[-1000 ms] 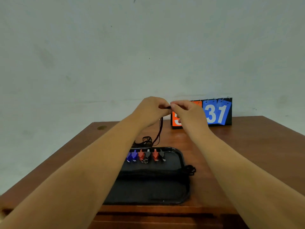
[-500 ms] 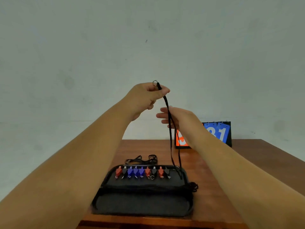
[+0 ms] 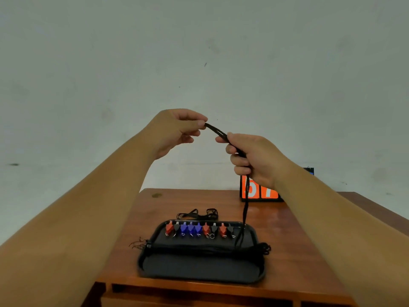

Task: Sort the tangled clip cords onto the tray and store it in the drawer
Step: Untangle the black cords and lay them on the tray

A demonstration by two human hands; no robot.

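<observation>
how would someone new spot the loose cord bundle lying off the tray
Find the black tray near the wooden table's front edge. Just behind its far rim, past the row of coloured clips, lies a small black tangle, the only cords entirely off the tray.

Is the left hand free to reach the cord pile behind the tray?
Probably not yet: the left hand pinches the black cord that the right hand also grips. The path down to the cord pile behind the tray looks open, once it lets go.
</observation>
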